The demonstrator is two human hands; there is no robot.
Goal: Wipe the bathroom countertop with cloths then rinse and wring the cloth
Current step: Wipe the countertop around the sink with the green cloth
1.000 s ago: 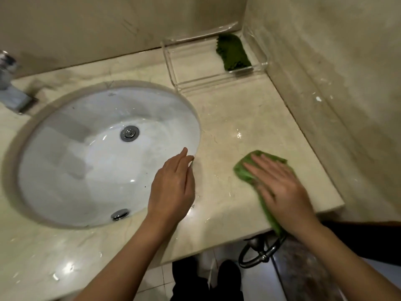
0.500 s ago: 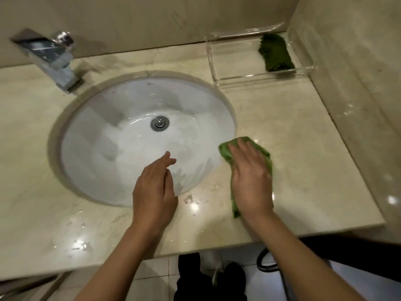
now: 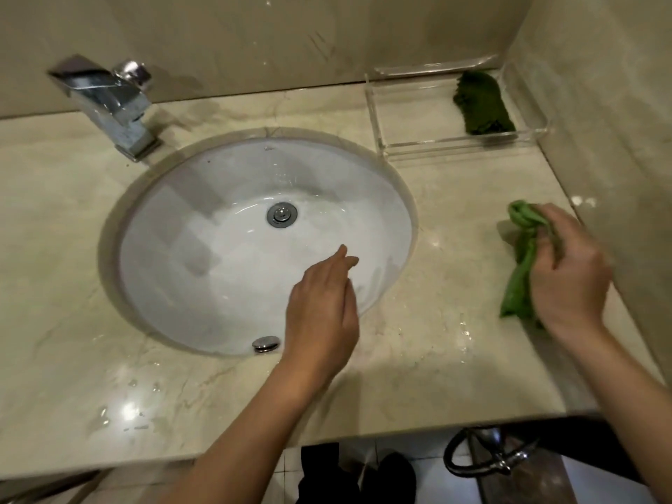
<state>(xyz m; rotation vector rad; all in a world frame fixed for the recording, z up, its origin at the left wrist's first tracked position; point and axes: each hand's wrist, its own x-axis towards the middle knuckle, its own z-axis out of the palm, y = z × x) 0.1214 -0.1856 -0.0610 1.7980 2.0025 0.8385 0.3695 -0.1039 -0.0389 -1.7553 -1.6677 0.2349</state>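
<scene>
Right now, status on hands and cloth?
Right hand grips bunched cloth over counter. Left hand open at sink edge. Tray at back, apart.

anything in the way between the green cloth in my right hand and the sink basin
Nothing visible stands on the countertop between the light green cloth and the sink basin. Only the left hand hangs over the basin's near right rim.

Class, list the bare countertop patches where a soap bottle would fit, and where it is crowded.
Free: left of the sink; between sink and green cloth, in front of the clear tray. Crowded: right edge, where the right hand grips the cloth.
</scene>
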